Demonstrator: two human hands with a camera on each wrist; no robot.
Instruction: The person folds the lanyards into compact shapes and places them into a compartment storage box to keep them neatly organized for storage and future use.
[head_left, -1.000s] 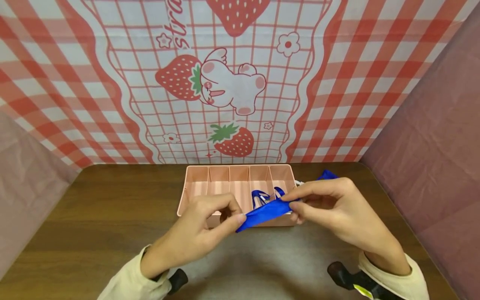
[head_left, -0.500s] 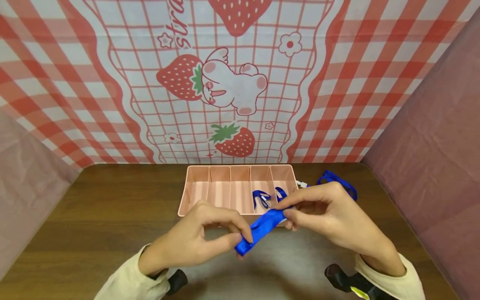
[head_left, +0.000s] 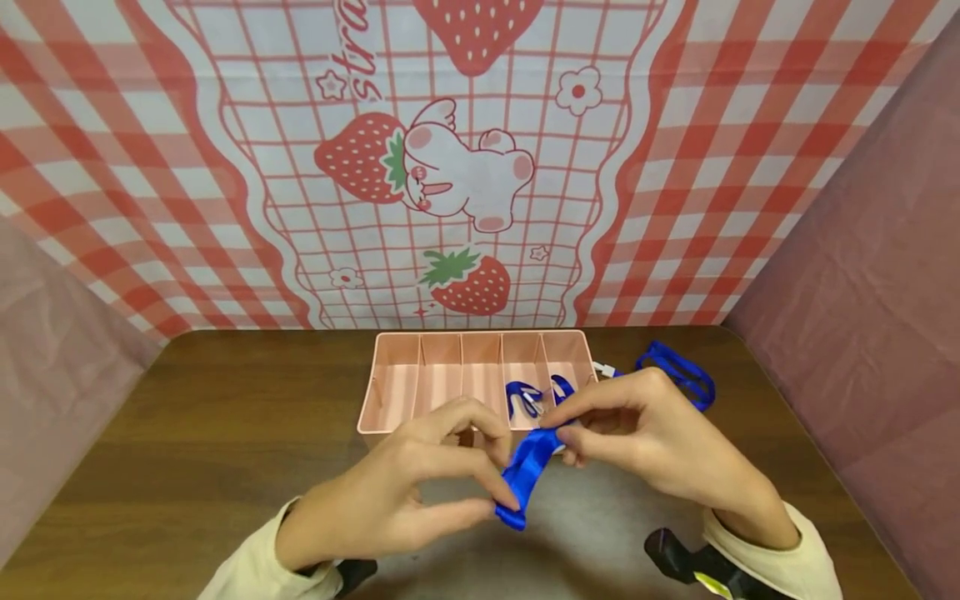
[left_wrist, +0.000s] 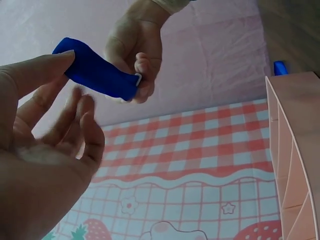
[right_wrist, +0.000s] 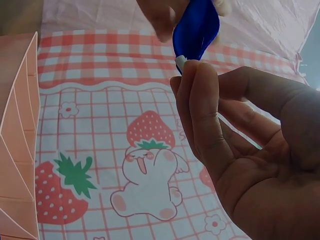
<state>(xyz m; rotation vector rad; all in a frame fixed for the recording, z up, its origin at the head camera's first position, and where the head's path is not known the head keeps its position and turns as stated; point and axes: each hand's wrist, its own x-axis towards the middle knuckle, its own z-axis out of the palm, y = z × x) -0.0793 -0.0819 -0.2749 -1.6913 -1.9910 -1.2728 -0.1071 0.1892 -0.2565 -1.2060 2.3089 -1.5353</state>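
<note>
A folded blue lanyard (head_left: 528,471) is stretched between my two hands in front of the pink box. Thumb and index finger of my left hand (head_left: 423,479) pinch its lower looped end. My right hand (head_left: 648,442) pinches the upper end near a white fitting, seen more closely in the right wrist view as a small white piece (right_wrist: 181,61). The left wrist view shows the band (left_wrist: 100,72) lying flat and layered between the hands. Behind them, a blue lanyard (head_left: 514,400) lies in the box's fourth compartment, and a blue strap (head_left: 561,385) shows in the fifth, partly hidden.
The pink divided box (head_left: 480,337) stands at the back of the dark wooden table (head_left: 247,417). Right of it lies another coiled blue lanyard (head_left: 693,383) with a white clip (head_left: 603,368). A strawberry-print cloth (head_left: 472,192) hangs behind; pink cloth (head_left: 862,250) covers the sides.
The held lanyard has gone from a nearly level, stretched strip to a shorter, steeper fold. My left hand has moved down and rightward; my right hand has shifted slightly down and left.
</note>
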